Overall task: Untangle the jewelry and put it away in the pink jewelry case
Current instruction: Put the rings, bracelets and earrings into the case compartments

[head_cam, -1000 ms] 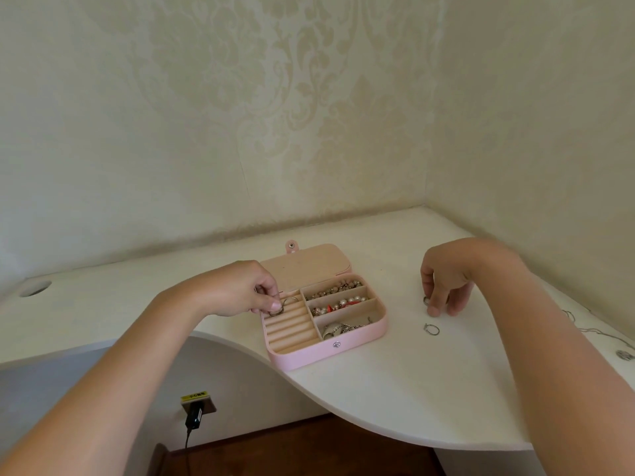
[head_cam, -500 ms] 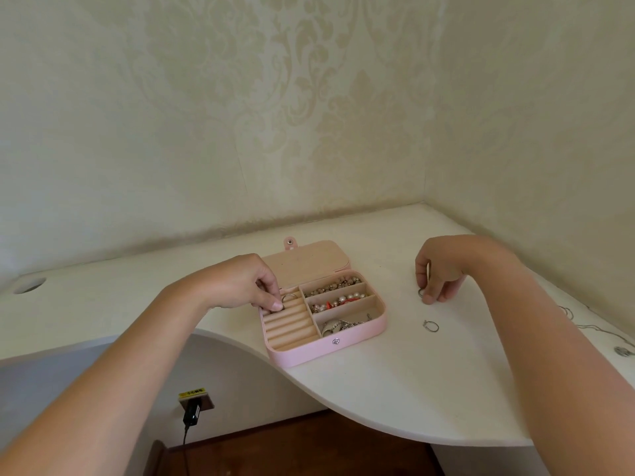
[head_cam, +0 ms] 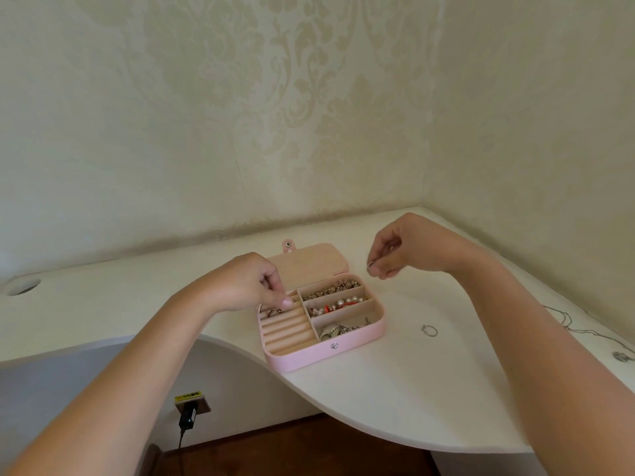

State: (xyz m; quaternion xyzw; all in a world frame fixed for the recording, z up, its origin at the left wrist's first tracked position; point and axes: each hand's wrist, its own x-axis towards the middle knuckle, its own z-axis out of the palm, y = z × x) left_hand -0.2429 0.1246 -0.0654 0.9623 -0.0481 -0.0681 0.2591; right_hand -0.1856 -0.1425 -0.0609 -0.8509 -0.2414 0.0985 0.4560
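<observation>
Right hand point(head_cam: 395, 259) pinches ring point(head_cam: 371, 267); a slip rolls it off desk point(head_cam: 378, 389). Left hand point(head_cam: 247, 283) curled over pink jewelry case point(head_cam: 326, 352), hold unclear.

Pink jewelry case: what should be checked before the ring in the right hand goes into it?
1. Pink jewelry case lid open: ok.
2. Right hand pinches the ring: ok.
3. Empty ring slots in front: ok.
4. Left hand clear of the slots: not ok, fingertips at the back rows.
5. Second ring and chain put away: not ok, both lie on the desk.
6. Chain untangled: cannot tell.
</observation>
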